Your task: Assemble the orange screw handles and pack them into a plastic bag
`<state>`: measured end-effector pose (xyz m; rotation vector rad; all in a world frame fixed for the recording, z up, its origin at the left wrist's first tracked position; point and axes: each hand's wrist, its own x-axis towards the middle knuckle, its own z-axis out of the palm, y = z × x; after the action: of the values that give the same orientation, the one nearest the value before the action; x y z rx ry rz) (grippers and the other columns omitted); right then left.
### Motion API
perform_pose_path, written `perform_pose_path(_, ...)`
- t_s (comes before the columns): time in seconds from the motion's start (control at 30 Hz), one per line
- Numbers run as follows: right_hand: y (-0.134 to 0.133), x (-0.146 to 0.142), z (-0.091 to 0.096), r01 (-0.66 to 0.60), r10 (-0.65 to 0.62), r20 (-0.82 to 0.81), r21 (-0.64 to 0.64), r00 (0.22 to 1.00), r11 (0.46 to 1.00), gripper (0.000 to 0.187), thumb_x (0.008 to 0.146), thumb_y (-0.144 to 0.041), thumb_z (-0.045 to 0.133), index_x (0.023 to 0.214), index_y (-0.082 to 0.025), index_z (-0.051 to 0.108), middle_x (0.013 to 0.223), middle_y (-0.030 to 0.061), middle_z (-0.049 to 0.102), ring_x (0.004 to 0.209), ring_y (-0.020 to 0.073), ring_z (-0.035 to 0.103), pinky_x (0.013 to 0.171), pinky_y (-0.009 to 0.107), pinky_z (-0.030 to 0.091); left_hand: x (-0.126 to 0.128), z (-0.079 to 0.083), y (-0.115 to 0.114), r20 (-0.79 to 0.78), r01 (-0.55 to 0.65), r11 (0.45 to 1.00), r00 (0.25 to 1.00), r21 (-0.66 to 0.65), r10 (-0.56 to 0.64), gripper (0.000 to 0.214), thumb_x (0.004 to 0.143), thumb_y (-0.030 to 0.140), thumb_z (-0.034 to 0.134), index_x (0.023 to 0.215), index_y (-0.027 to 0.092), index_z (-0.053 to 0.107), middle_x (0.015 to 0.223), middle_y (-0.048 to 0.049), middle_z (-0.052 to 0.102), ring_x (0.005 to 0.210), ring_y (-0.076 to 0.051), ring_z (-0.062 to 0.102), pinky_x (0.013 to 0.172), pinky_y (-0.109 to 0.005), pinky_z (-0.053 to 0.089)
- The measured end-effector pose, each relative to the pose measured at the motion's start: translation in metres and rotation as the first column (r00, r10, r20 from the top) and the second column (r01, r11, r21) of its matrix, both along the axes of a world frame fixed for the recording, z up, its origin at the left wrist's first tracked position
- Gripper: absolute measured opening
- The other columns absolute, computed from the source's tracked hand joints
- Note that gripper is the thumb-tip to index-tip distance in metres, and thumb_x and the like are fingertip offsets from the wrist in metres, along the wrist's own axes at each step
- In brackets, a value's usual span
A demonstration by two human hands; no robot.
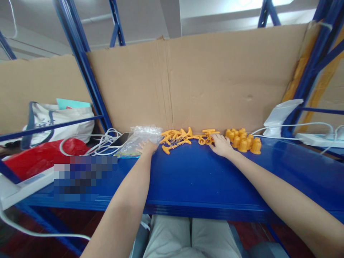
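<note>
Both my arms reach across a blue shelf (193,175) toward its back. My left hand (147,147) rests at the edge of a clear plastic bag (142,136); its fingers are mostly hidden. My right hand (220,144) lies on the shelf with fingers curled down onto small orange ring-ended pieces (204,140). Between the hands lies a heap of orange plastic hook-like parts (176,138) with a short metal chain. Right of my right hand stands a cluster of orange cup-shaped parts (243,141).
A cardboard sheet (204,79) walls off the shelf's back. A phone (119,139) and coiled white cables (103,141) lie left of the bag. Further left sit a red bag (40,156) and a white tote (59,122). A white power strip (317,139) lies at right.
</note>
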<state>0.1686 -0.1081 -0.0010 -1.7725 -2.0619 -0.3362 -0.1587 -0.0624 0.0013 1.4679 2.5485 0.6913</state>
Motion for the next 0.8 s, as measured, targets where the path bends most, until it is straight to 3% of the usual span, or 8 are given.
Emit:
perform_pose_path(0.37, -0.0043, -0.0018, 0.0029, 0.023, -0.023, 0.003, -0.064, 1.000, 0.998, 0.051, 0.086, -0.026, 0.044, 0.137, -0.019, 0.044, 0.142, 0.0151, 0.047, 0.127, 0.0327, 0.043, 0.102, 0.058, 0.032, 0.0014, 0.0001, -0.0053, -0.034, 0.034, 0.999, 0.999, 0.017, -0.034, 0.079, 0.078, 0.055, 0.056, 0.144, 0.017, 0.036, 0.154, -0.0193, 0.026, 0.142, -0.038, 0.020, 0.112, -0.063, 0.016)
perform_pose_path(0.53, -0.0037, -0.0008, 0.0026, 0.041, -0.039, 0.020, -0.090, 0.999, 0.995, 0.054, 0.085, -0.026, 0.045, 0.139, -0.020, 0.042, 0.144, 0.0158, 0.043, 0.129, 0.0337, 0.041, 0.102, 0.061, 0.030, 0.0010, 0.0004, -0.0052, -0.045, 0.050, 0.995, 0.998, 0.084, -0.047, 0.066, 0.081, 0.042, 0.055, 0.140, 0.016, 0.041, 0.149, -0.0226, 0.034, 0.138, -0.038, 0.031, 0.108, -0.065, 0.023)
perform_pose_path(0.7, -0.0005, 0.0014, 0.0002, 0.024, -0.022, 0.033, -0.070, 0.999, 0.997, 0.055, 0.084, -0.027, 0.045, 0.139, -0.022, 0.041, 0.143, 0.0157, 0.045, 0.127, 0.0343, 0.043, 0.100, 0.062, 0.032, -0.0014, 0.0001, -0.0026, -0.041, 0.068, 0.992, 0.997, 0.102, -0.064, 0.044, 0.086, 0.025, 0.046, 0.128, 0.021, 0.054, 0.135, -0.0198, 0.054, 0.129, -0.035, 0.046, 0.106, -0.063, 0.027)
perform_pose_path(0.8, -0.0003, 0.0019, -0.0003, 0.025, -0.022, 0.046, -0.064, 0.999, 0.998, 0.054, 0.084, -0.028, 0.046, 0.138, -0.025, 0.042, 0.142, 0.0142, 0.045, 0.126, 0.0332, 0.043, 0.100, 0.061, 0.032, -0.0039, 0.0009, -0.0029, -0.034, 0.060, 0.993, 0.998, 0.098, -0.057, 0.042, 0.085, 0.019, 0.043, 0.123, 0.022, 0.060, 0.124, -0.0187, 0.062, 0.122, -0.034, 0.054, 0.105, -0.061, 0.029)
